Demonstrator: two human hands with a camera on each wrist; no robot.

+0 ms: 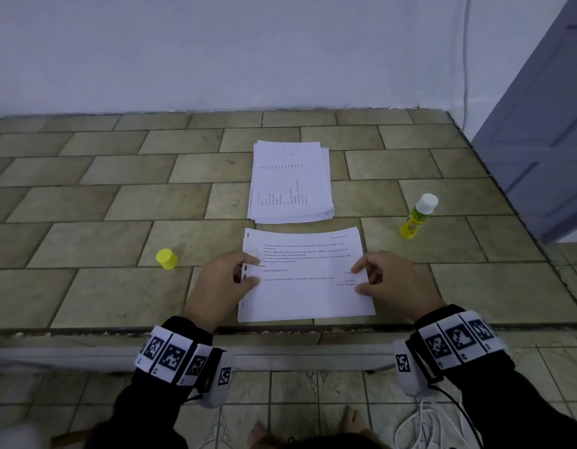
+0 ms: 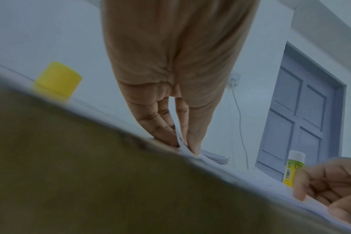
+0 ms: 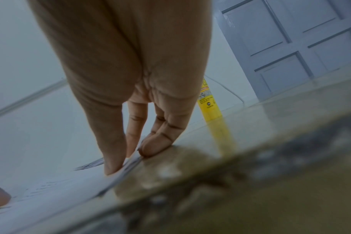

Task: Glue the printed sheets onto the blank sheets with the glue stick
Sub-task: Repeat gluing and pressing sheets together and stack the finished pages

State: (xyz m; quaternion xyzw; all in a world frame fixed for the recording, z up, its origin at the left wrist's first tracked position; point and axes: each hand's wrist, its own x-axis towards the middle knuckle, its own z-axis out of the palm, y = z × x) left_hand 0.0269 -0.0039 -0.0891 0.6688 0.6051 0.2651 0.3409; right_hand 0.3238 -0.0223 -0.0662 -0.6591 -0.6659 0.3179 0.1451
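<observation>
The left grip (image 1: pixel 223 277) pinches the left edge of the printed sheet (image 1: pixel 305 280), thumb on top; the left wrist view shows fingers (image 2: pixel 162 133) under that edge. Far left stands a yellow cap (image 1: pixel 166 258). The right grip (image 1: pixel 390 280) pinches the right edge. The paper stack (image 1: pixel 292 181) lies beyond, the glue stick (image 1: pixel 417 216) upright at right on the tiled surface (image 1: pixel 102 205).

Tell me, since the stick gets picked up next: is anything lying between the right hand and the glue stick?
Nothing visible does. The glue stick stands upright and uncapped on bare tiles, right of and beyond the right hand, which pinches the printed sheet's edge. Its yellow cap sits far off, by the left hand.
</observation>
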